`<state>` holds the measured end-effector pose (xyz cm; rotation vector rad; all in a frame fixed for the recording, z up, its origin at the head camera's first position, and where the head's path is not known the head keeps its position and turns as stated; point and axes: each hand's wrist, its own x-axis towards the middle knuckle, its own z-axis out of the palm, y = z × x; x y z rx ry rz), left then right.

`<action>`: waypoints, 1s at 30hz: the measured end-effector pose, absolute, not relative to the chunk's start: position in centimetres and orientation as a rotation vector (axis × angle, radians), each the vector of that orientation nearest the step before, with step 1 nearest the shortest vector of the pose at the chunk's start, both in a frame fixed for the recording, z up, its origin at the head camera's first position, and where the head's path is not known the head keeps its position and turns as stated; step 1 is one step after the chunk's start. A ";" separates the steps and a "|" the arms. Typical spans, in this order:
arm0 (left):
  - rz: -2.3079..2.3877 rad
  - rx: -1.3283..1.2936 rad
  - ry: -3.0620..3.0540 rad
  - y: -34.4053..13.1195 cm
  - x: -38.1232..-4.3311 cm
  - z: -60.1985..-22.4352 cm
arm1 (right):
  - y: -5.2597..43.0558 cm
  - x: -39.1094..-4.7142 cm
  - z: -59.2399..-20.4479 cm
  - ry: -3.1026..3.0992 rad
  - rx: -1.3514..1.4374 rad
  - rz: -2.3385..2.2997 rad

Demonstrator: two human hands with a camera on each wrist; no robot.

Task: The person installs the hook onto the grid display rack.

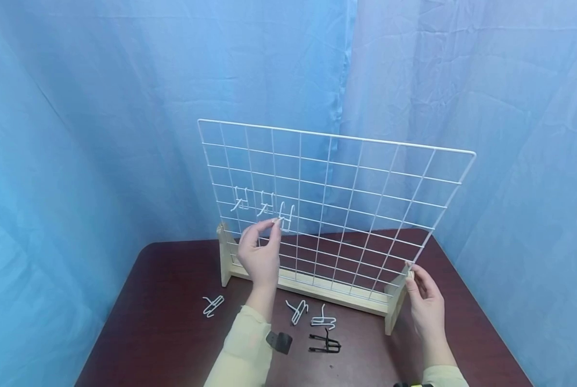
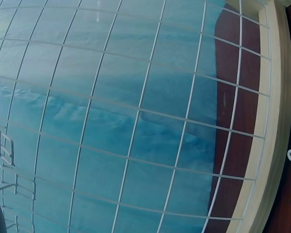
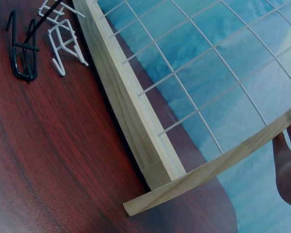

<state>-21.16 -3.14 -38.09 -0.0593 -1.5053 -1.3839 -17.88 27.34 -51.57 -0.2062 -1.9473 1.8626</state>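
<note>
My left hand (image 1: 261, 260) pinches the prong of a white wire hook (image 1: 287, 221) between thumb and finger. This hook is against the white wire grid panel (image 1: 337, 136), right of two similar white hooks, a left one (image 1: 240, 202) and a middle one (image 1: 266, 206), hung in the same region. The panel stands upright in a light wooden stand (image 1: 312, 292). At the stand's right end, my right hand (image 1: 426, 303) grips the top of the wooden upright (image 1: 396, 301), thumb in front. Most of the left hand is outside the left wrist view.
On the dark red table (image 1: 167, 322) in front of the stand lie several loose hooks: a white one (image 1: 213, 306) at left, two white ones near the middle, and a black double-pronged hook (image 1: 328, 344). Blue curtains (image 1: 124, 107) surround the table.
</note>
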 end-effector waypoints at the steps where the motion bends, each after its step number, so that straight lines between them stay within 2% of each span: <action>1: -1.378 -0.058 -1.509 -3.1 -21.3 -38.0 | 27.3 -17.8 -51.4 -1.950 -0.203 1.862; 9: -1.392 -0.043 -1.535 -3.2 -21.7 -36.8 | 26.4 -17.1 -49.7 -1.932 -0.180 1.875; 18: -1.388 -0.003 -1.533 -2.9 -21.4 -35.2 | 26.3 -17.1 -49.7 -1.920 -0.187 1.881; 25: -1.331 0.014 -1.529 -3.1 -24.1 -38.3 | 26.4 -17.1 -49.8 -1.903 -0.184 1.897; 30: -1.317 0.024 -1.524 -3.0 -24.1 -38.4 | 26.4 -17.2 -49.9 -1.888 -0.171 1.904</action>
